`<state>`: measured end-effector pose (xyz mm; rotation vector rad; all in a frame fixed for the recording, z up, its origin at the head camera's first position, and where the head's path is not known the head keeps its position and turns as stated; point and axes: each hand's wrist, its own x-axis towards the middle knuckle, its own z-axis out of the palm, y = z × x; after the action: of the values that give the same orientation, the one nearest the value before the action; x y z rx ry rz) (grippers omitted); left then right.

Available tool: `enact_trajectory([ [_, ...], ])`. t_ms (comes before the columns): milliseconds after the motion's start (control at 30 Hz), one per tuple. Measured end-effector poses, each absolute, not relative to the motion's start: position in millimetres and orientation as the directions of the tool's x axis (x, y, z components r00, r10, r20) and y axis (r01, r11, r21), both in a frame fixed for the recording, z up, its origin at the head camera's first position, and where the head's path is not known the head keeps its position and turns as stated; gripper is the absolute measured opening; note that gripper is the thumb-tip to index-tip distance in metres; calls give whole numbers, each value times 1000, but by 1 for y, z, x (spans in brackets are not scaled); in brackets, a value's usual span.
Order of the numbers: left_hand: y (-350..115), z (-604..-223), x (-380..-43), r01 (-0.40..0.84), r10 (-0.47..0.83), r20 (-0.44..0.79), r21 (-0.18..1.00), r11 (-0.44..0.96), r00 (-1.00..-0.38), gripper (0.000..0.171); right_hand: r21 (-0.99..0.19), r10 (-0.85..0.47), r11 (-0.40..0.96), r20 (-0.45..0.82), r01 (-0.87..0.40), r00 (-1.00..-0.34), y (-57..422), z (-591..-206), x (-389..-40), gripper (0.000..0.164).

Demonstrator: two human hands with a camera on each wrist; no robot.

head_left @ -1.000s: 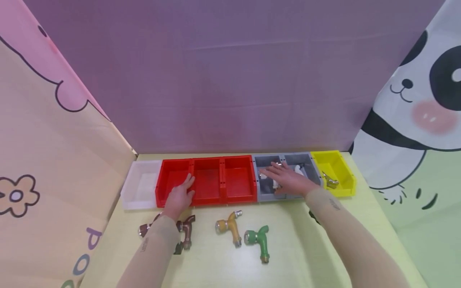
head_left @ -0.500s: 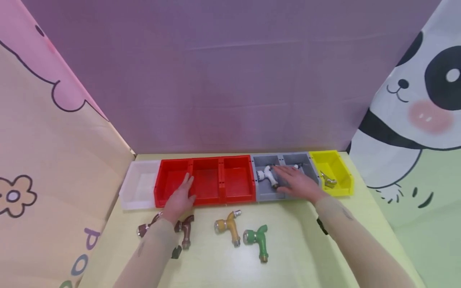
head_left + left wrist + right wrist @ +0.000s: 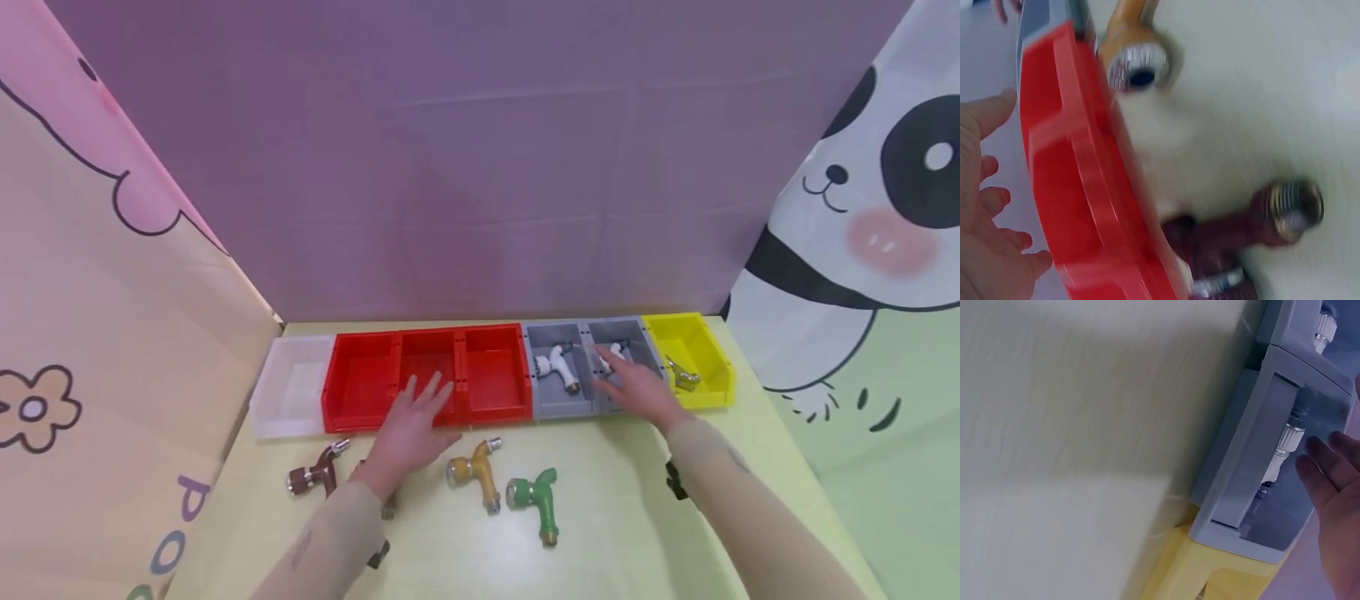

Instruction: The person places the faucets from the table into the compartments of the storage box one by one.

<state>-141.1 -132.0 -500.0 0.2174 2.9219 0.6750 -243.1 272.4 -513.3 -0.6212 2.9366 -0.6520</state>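
- Over the right-hand grey plastic bin (image 3: 1229, 456), the right hand (image 3: 637, 392) hovers, fingers loose, gripping nothing, partly covering the white ribbed-knob tap (image 3: 1282, 450) lying inside.
- Left hand (image 3: 408, 437): fingers spread, grasping nothing, above the front of the middle red plastic bin (image 3: 429, 348), blocking most of one maroon tap (image 3: 389, 505) on the counter (image 3: 607, 508).
- Right wrist view crops the yellow plastic bin (image 3: 1204, 561); left wrist view is blurred.
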Motion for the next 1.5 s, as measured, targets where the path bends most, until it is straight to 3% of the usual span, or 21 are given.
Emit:
enact_trajectory([
  [233, -97, -495, -121, 250, 339, -128, 449, 858, -932, 91, -569, -282, 805, -118, -168, -952, 274, -515, -244, 67],
  [600, -53, -510, -95, 388, 521, -164, 492, 779, -838, 85, -634, -239, 770, -181, -72, -954, 277, -513, -247, 60],
  [800, -34, -521, -83, 494, 599, -124, 450, 744, -791, 85, -655, -238, 754, -196, -53, -951, 277, -512, -247, 57],
  [1167, -14, -545, -66, 578, 626, -88, 304, 757, -775, 95, -681, -241, 732, -236, -17, -941, 279, -513, -247, 58],
  [1500, -10, -555, -60, 606, 628, -38, 222, 763, -777, 85, -671, -240, 741, -237, -20, -941, 278, -515, -248, 59],
])
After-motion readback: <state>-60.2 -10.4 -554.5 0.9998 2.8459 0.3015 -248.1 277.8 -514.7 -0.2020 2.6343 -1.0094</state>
